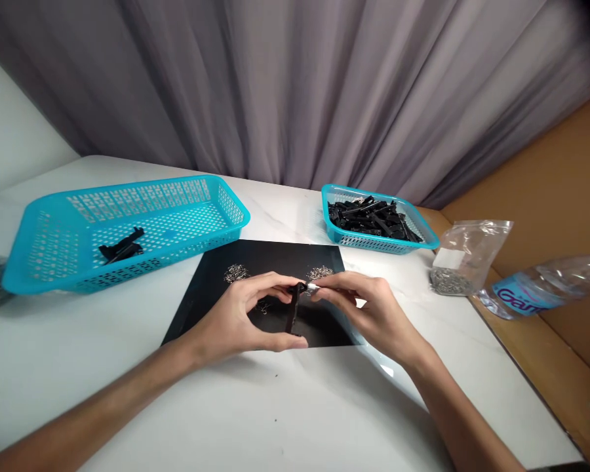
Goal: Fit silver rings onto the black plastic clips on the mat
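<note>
Two bare forearms reach in from the near edge of the white table (pixel 78 354), and the hands meet over a black mat (pixel 216 288). One slim black clip (pixel 292 313) stands nearly upright between them: the left hand (pixel 236 321) is clamped on it, thumb under its lower end and fingers over the top, while the right hand (pixel 368 308) pinches a small silvery metal piece (pixel 313 286) against the clip's upper end. Two little heaps of metal parts lie on the mat behind the hands, the left heap (pixel 236 273) and the right heap (pixel 319 271), each partly hidden by fingers. Two turquoise baskets stand beyond: the large basket (pixel 49 262) on the left holds what looks like a single black clip (pixel 122 248); the small basket (pixel 373 244) on the right is piled with black clips, too many to count. Right of it lie one clear bag (pixel 467 255) of small metal parts and one plastic bottle (pixel 545 285) on its side. A grey curtain (pixel 295 85) hangs behind.
</note>
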Demonstrator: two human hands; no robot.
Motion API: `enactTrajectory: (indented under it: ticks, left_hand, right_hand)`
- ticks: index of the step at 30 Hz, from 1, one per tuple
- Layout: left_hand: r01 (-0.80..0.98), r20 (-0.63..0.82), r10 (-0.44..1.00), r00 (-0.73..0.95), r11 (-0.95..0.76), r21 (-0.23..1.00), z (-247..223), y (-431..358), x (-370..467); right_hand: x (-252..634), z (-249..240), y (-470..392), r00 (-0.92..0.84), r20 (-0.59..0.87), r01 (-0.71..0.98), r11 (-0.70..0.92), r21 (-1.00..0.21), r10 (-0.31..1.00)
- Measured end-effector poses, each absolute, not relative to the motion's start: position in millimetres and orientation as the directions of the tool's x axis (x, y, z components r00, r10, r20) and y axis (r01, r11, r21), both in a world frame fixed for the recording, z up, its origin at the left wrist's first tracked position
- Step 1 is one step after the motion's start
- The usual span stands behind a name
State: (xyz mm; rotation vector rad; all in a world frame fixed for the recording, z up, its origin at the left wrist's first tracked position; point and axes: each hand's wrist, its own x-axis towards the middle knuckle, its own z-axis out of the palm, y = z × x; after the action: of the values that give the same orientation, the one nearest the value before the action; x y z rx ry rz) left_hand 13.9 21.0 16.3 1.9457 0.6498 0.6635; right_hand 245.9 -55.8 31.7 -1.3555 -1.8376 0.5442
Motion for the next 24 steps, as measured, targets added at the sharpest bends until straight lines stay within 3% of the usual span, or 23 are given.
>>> enactTrajectory:
  ticks: [18,24]
  left_hand:
    - [0.230,0.227,0.677,0.700,-0.515,0.826,16,16,16]
    - [0.263,0.194,0.677,0.710,-0.511,0.818,14,20,14]
  right_hand:
    - [238,19,-56,-0.224,0.443,0.640,0.474,-0.604,0.868]
    - [235,19,-56,-0.193,0.383,0.654,0.409,-0.636,0.904]
